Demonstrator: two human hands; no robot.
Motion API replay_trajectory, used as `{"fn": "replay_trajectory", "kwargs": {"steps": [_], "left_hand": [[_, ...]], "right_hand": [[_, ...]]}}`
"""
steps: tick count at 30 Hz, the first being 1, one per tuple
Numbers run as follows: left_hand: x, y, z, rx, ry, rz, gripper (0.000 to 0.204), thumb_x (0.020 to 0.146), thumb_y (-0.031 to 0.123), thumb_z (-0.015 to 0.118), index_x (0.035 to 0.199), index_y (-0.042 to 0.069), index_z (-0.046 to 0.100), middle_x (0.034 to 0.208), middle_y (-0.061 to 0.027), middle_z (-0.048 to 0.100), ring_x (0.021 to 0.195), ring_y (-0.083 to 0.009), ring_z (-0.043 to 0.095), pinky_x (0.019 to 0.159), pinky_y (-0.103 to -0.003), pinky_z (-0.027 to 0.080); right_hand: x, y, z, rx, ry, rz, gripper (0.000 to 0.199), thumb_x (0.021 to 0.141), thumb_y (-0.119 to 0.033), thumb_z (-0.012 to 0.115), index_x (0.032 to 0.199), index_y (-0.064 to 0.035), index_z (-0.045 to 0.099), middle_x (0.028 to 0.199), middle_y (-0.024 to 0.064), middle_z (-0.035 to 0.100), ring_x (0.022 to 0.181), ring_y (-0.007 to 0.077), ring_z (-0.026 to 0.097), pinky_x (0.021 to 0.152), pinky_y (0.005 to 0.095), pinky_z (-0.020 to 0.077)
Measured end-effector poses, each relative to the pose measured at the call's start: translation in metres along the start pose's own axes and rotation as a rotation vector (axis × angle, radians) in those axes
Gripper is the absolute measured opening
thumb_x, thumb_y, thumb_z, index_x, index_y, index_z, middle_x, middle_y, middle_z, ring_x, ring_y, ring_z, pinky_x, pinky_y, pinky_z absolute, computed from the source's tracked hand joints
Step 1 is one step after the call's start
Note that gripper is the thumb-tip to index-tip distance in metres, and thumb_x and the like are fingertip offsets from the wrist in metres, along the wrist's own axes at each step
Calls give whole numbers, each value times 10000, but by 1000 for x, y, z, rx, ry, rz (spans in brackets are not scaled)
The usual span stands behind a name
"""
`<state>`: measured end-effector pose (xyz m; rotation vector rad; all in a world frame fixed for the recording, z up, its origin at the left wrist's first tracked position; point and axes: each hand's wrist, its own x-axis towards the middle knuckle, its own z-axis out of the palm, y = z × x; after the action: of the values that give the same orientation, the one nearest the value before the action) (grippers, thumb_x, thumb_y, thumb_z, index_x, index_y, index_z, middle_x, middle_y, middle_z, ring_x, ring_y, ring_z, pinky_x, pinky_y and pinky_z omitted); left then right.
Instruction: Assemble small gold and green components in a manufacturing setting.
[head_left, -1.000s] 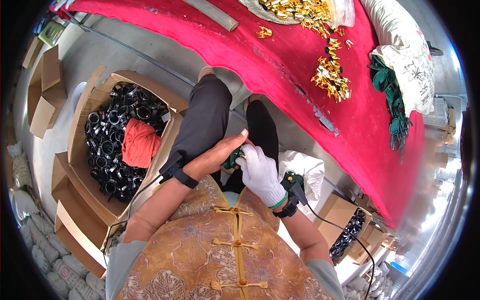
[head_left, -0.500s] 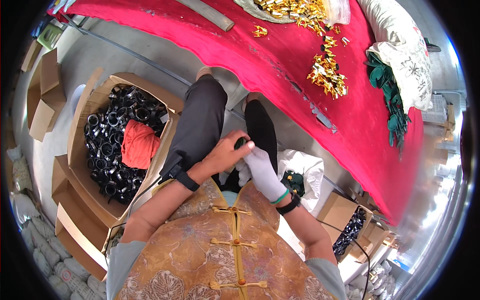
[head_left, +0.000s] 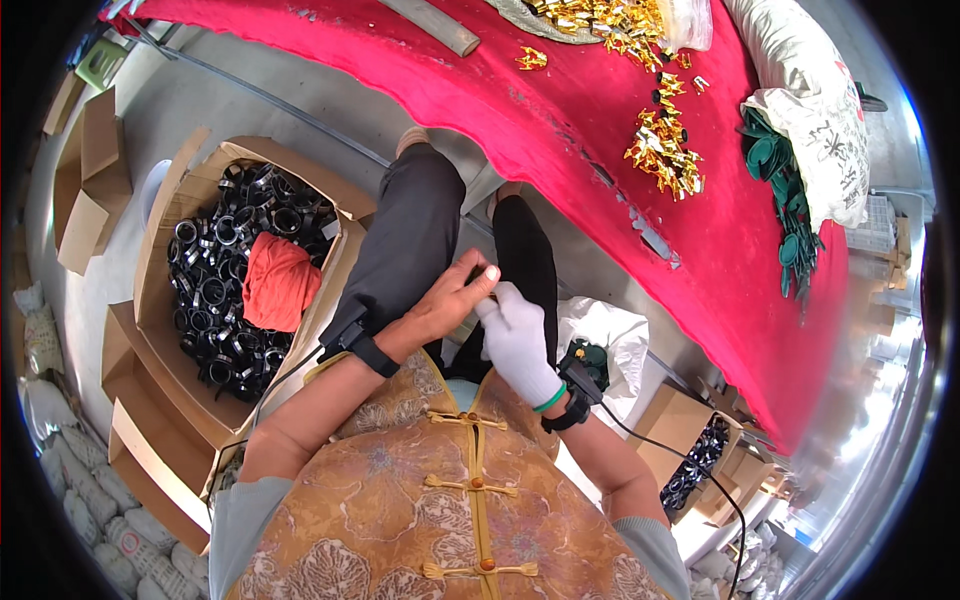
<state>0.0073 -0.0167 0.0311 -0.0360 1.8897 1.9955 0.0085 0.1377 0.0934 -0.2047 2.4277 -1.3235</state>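
Note:
Over my lap, my bare left hand point(head_left: 445, 305) is closed with its thumb and fingers pinched round a small dark piece point(head_left: 480, 273), mostly hidden by the fingers. My right hand point(head_left: 520, 340), in a white glove with a green cuff, meets it at the left thumb. Its fingers are curled closed; whatever they hold is hidden. Beside the right wrist, an open white sack point(head_left: 622, 345) holds dark green round pieces point(head_left: 590, 362). On the red-covered table lie gold clip-like parts point(head_left: 665, 155) and a heap of green disc-shaped pieces point(head_left: 785, 195) spilling from a white woven sack point(head_left: 815, 130).
To my left, a cardboard box point(head_left: 350, 255) holds many black rings point(head_left: 225, 270) and a red cloth point(head_left: 282, 283). Another box point(head_left: 665, 420) with dark parts stands at right. A grey bar point(head_left: 440, 25) lies on the table point(head_left: 560, 180). Cables run from both wrists.
My right hand has turned back-up, with its fingers curled over. The dark green round piece seen in my left fingers is now more hidden. The view has shifted slightly.

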Motion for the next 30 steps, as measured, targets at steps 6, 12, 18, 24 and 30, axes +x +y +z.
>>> {"fn": "replay_trajectory", "kwargs": {"steps": [6, 12, 18, 24, 30], "left_hand": [[-3, 5, 8, 308, 58, 171, 486, 1053, 448, 545, 1179, -19, 509, 1040, -191, 605, 1030, -253, 589, 949, -393, 457], [5, -1, 2, -212, 34, -117, 456, 1089, 466, 482, 1113, 22, 584, 1007, -52, 592, 973, -144, 569, 883, -317, 465], [4, 4, 4, -359, -66, -175, 476, 1109, 490, 426, 1082, 48, 600, 1022, -33, 565, 987, -114, 513, 916, -296, 440], [4, -13, 6, 23, 71, 37, 452, 1086, 456, 494, 1132, 8, 532, 1038, -95, 561, 1009, -176, 532, 933, -353, 457], [1, -1, 10, 344, 117, 184, 495, 1054, 462, 549, 1170, -16, 504, 1045, -144, 590, 987, -222, 571, 936, -370, 466]], "right_hand": [[12, 56, -17, 1301, -427, 885, 237, 1004, -262, 564, 910, -52, 619, 714, 38, 582, 464, 144, 529, 413, 332, 455], [-2, 0, -19, -410, -65, -380, 386, 945, -230, 690, 1204, 2, 523, 1032, 202, 628, 787, 340, 684, 622, 388, 568], [-7, 23, -4, -558, -1, -420, 336, 948, -213, 682, 1169, 0, 545, 950, 196, 607, 725, 308, 670, 577, 395, 552], [8, 4, -11, 476, -144, 387, 177, 978, -176, 595, 913, -12, 611, 709, 87, 568, 495, 194, 535, 470, 370, 490], [8, 40, -14, 926, -356, 610, 201, 986, -206, 591, 1004, -7, 613, 800, 118, 642, 615, 223, 634, 522, 399, 527]]}}
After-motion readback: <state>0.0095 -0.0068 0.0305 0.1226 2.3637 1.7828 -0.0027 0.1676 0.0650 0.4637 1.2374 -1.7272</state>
